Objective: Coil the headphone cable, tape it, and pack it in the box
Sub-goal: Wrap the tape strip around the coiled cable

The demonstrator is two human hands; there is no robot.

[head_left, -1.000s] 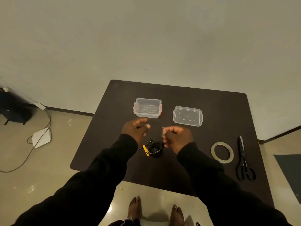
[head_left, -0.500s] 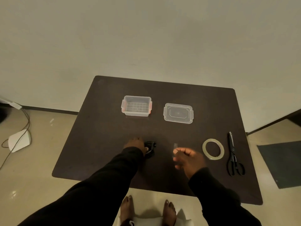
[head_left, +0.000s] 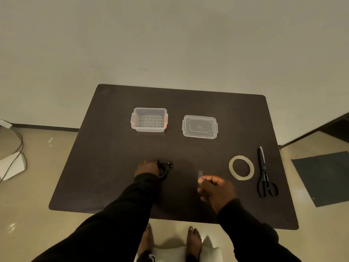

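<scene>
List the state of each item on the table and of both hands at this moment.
box: open, empty, upright
lid: off, flat beside the box
headphone cable: coiled, on the table under the left hand
tape strip: cut, pinched in the right hand
tape roll: lying flat
scissors: closed, lying flat

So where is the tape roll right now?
Head view: the tape roll lies flat at the table's right, between the right hand and the scissors.
</scene>
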